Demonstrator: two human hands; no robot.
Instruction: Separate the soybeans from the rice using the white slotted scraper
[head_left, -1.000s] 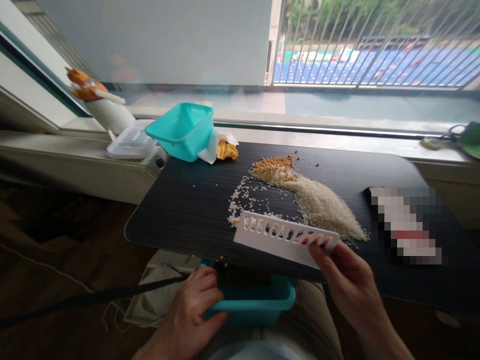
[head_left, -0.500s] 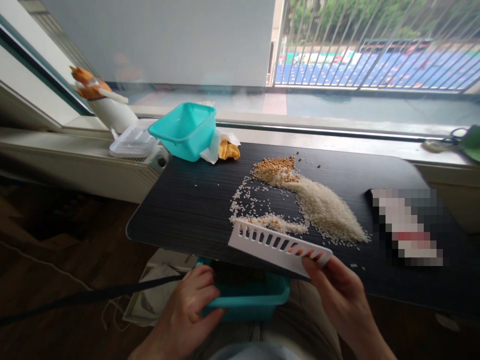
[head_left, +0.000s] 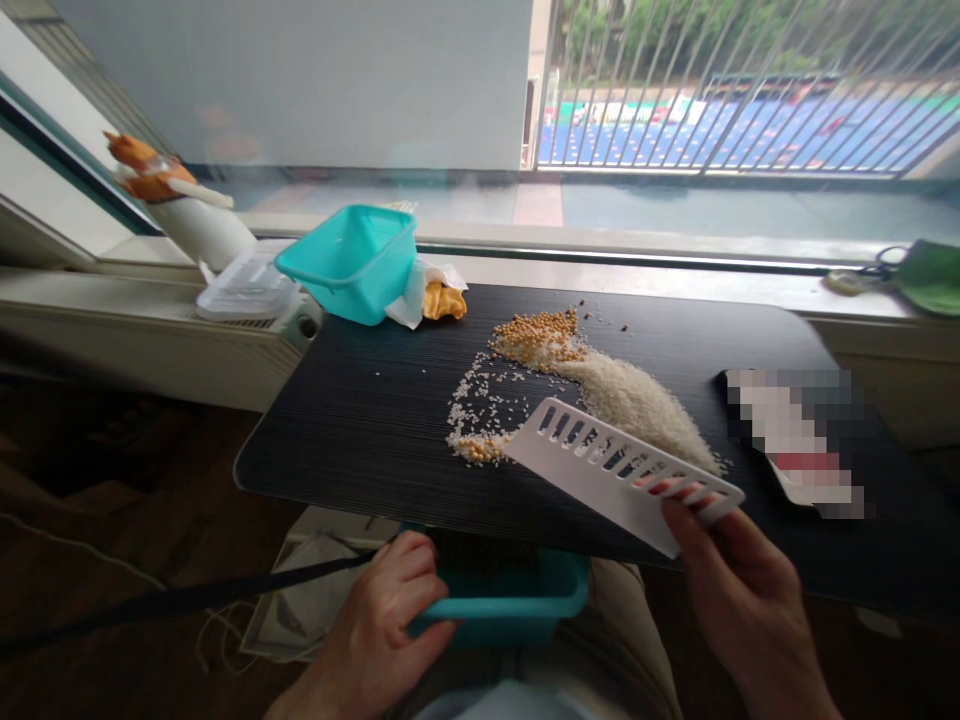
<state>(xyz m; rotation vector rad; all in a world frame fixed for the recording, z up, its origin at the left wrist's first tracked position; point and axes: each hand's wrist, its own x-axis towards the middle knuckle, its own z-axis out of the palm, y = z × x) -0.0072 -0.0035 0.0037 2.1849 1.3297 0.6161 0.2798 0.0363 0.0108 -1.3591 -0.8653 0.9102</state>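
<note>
My left hand [head_left: 394, 610] grips the rim of a teal plastic bin [head_left: 517, 608], which sits against the front edge of the dark table, low by my lap. Its inside is dark, and the contents are hard to make out. Between the thumb and fingers of my right hand [head_left: 731, 570] is a white slotted plastic strip [head_left: 592, 500], tilted above the tabletop. Beyond the strip lies a long pile of white rice [head_left: 637, 395], with yellow-brown soybeans [head_left: 544, 335] heaped at its far left end. A smaller patch of rice and beans [head_left: 480, 448] shows at the strip's left end.
Another teal bin [head_left: 356, 265] stands at the table's far left corner beside a crumpled orange-and-white wrapper [head_left: 444, 298]. A blurred-out phone-like object [head_left: 795, 440] lies on the right. A clear lid [head_left: 247, 285] rests on the sill, and a black strap [head_left: 225, 590] crosses the lower left.
My right hand has carried the slotted strip to the right and tilted it more, uncovering the small patch of rice and beans. My left hand keeps its hold on the bin.
</note>
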